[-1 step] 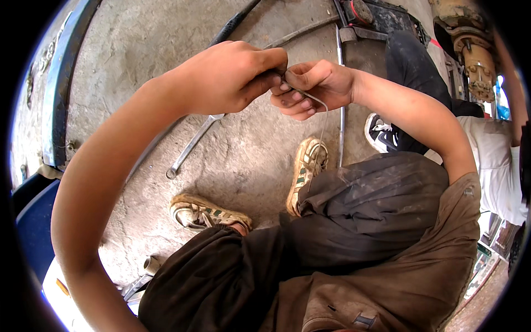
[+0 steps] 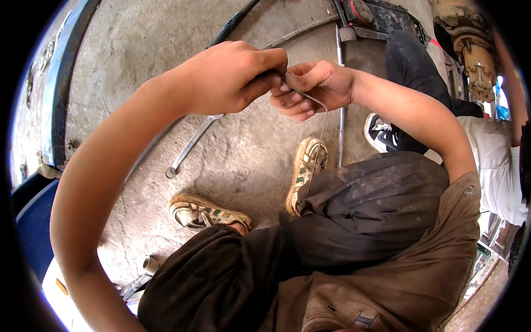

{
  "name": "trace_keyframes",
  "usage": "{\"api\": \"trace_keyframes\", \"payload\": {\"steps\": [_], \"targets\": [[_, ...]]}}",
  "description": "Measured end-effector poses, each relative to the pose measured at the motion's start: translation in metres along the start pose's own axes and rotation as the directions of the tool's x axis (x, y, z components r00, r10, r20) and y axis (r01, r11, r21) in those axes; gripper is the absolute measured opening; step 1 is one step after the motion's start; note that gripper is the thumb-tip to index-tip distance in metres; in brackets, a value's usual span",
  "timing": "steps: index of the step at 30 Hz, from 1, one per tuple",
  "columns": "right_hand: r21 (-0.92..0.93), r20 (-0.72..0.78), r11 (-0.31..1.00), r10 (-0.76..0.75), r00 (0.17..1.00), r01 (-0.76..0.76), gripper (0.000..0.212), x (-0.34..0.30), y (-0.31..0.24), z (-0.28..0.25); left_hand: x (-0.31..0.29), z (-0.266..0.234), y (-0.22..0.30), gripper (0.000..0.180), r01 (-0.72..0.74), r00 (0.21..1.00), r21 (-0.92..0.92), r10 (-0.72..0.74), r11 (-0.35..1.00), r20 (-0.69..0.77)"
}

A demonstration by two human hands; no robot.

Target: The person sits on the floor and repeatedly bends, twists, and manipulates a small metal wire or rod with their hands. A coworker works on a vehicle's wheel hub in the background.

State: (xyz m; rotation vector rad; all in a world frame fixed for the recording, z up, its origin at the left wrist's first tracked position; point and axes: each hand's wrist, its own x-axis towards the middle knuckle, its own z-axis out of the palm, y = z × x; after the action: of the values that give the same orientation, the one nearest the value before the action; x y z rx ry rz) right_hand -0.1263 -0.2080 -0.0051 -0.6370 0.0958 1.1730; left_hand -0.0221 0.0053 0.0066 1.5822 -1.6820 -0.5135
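Observation:
A thin grey wire (image 2: pixel 327 113) runs out of my hands, bends over and hangs down past my shoe towards my knee. My left hand (image 2: pixel 232 77) pinches its upper end, fingers curled inward. Thumb against fingers, my right hand (image 2: pixel 315 88) grips the wire beside the left; the fingertips of both hands meet. What lies exactly between the left fingertips is hidden. Below my left hand a combination wrench (image 2: pixel 191 146) lies on the concrete floor (image 2: pixel 221 149).
A long metal rod (image 2: pixel 341 130) and a black-handled bar (image 2: pixel 232 25) lie on the floor ahead. Another person's dark-trousered leg (image 2: pixel 412 72) and black shoe (image 2: pixel 380 133) are at the right, near a rusty machine part (image 2: pixel 477 66). A blue bin (image 2: pixel 36 227) stands at left.

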Motion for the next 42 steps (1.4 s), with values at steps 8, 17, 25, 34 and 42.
{"api": "trace_keyframes", "payload": {"steps": [8,17,25,34,42], "targets": [[-0.057,-0.025,0.997,-0.059,0.998,0.058,0.026,0.002,0.020,0.004,-0.006,0.011,0.003,0.009,0.050,0.997,-0.056,-0.047,0.997,0.059],[-0.208,-0.134,0.978,-0.019,0.991,-0.010,0.025,-0.004,0.011,0.010,-0.016,0.018,0.003,0.011,0.000,1.000,0.042,0.001,0.999,-0.018],[-0.394,-0.227,0.919,-0.116,0.967,0.018,0.030,-0.003,0.015,0.009,-0.020,0.018,0.005,0.012,0.053,0.996,0.092,-0.058,0.994,0.060],[-0.334,-0.257,0.940,-0.017,0.966,-0.072,0.028,0.004,0.025,0.010,-0.017,0.022,0.012,0.014,0.152,0.977,0.066,-0.160,0.986,0.140],[-0.114,-0.168,0.992,0.036,0.985,-0.055,0.010,0.005,0.049,-0.003,-0.004,0.023,0.001,0.019,0.127,0.960,0.060,-0.138,0.990,0.242]]}}
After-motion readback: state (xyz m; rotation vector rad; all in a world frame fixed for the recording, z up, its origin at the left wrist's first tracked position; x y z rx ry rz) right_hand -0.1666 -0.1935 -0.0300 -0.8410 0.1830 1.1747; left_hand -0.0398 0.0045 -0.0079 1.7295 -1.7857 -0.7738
